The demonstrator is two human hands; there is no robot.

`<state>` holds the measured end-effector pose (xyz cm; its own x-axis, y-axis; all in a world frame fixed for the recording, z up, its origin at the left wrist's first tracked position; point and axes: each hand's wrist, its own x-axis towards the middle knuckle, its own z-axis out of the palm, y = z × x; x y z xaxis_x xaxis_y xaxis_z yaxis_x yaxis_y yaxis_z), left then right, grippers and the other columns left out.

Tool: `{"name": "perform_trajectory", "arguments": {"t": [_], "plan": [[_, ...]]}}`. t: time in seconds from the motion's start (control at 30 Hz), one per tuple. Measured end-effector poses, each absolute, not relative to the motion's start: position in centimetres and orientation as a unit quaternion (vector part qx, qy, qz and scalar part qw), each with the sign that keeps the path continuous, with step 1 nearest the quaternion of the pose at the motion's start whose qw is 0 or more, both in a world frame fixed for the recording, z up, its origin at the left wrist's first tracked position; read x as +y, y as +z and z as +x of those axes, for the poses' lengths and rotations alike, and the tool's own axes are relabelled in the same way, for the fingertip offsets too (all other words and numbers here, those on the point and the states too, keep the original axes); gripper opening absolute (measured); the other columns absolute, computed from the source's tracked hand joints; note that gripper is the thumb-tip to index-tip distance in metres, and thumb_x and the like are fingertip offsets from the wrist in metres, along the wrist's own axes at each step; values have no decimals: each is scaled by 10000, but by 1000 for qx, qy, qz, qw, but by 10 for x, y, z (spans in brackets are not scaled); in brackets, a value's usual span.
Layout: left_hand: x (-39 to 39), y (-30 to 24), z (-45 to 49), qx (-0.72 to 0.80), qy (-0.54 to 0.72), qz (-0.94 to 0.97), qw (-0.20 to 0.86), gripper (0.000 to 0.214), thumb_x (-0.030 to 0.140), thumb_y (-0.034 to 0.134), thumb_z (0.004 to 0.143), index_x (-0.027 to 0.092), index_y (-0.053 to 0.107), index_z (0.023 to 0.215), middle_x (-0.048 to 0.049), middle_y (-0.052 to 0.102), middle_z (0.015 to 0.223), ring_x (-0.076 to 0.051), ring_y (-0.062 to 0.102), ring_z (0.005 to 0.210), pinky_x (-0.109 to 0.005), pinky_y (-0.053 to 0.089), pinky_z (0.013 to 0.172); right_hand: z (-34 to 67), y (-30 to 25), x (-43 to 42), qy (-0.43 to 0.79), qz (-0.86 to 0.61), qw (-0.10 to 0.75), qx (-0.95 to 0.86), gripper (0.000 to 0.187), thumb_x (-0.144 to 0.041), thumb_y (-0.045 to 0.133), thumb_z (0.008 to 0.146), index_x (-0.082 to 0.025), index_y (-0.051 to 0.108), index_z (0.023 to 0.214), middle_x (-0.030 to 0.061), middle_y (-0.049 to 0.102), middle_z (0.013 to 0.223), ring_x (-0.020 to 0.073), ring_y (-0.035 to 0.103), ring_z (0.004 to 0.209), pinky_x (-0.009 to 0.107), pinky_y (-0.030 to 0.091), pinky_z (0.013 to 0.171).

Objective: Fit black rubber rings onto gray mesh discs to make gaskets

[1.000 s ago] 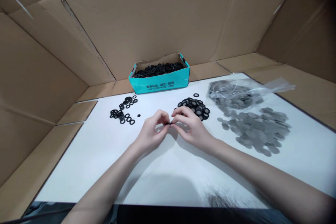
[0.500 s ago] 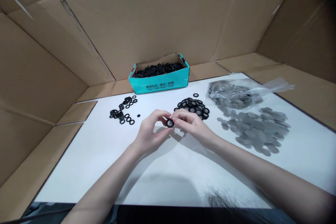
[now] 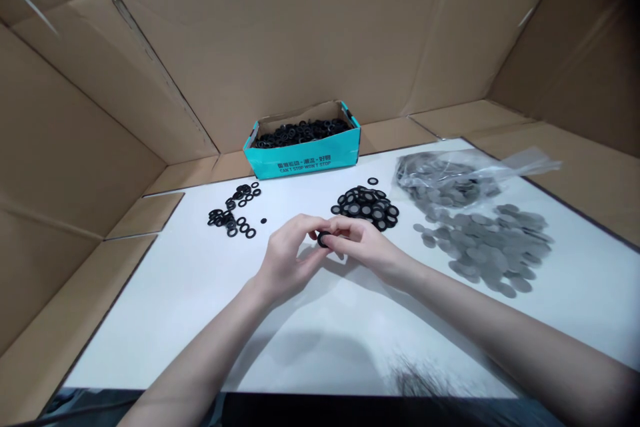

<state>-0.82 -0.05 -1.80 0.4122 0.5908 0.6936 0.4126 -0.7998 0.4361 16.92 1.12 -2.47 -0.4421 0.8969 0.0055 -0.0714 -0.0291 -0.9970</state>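
Both hands meet above the middle of the white table top (image 3: pixel 200 293). My left hand (image 3: pixel 290 255) and my right hand (image 3: pixel 365 245) pinch one small black ring (image 3: pixel 324 239) between their fingertips. Just behind my right hand lies a pile of black rings with grey discs inside (image 3: pixel 367 203). A scatter of plain black rings (image 3: pixel 233 210) lies to the left. Loose grey discs (image 3: pixel 487 247) are spread at the right.
A teal cardboard box (image 3: pixel 305 155) full of black rings stands at the back of the table. A clear plastic bag (image 3: pixel 450 177) with more grey discs lies at the back right. Brown cardboard walls (image 3: pixel 320 33) enclose the table on three sides.
The ring was held edge-on a second ago, then turned to face me. Both hands have shifted slightly forward and lower with it.
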Motion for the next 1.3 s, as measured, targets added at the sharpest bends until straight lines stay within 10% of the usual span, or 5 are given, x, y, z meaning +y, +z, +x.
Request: {"name": "perform_trajectory", "arguments": {"t": [1.3], "plan": [[6, -17, -16, 266, 417, 866, 77, 450, 84, 586, 918, 261, 523, 1328, -57, 704, 1115, -173, 616, 966, -315, 518, 848, 170, -20, 11, 619, -391, 378, -566, 366, -511, 684, 734, -173, 597, 842, -34, 511, 661, 98, 432, 587, 228, 312, 495]]}}
